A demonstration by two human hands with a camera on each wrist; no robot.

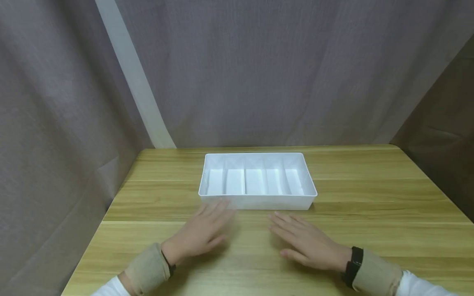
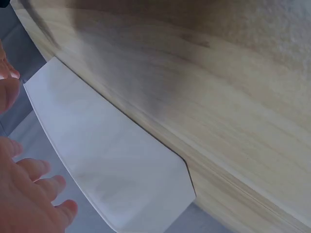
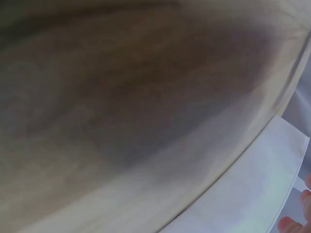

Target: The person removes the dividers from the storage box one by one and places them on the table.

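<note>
A white plastic organizer box [image 1: 274, 202], split by thin dividers into several bare compartments, sits on the wooden table. My left hand [image 1: 201, 230], slightly blurred, is held palm down with its fingers straight, the fingertips overlapping the box's front wall in the head view; whether they touch it I cannot tell. My right hand [image 1: 307, 242] hovers just in front of the box, fingers extended, holding nothing. In the left wrist view the box's outer wall [image 2: 107, 145] shows beside the fingers [image 2: 51, 187]. Part of the same wall [image 3: 243, 194] appears at the lower right in the right wrist view.
The wooden table [image 1: 370, 197] stretches out on both sides of the box. Behind it hangs a grey curtain [image 1: 252, 74] with a pale vertical strip [image 1: 137, 78]. More draped cloth borders the left and right sides.
</note>
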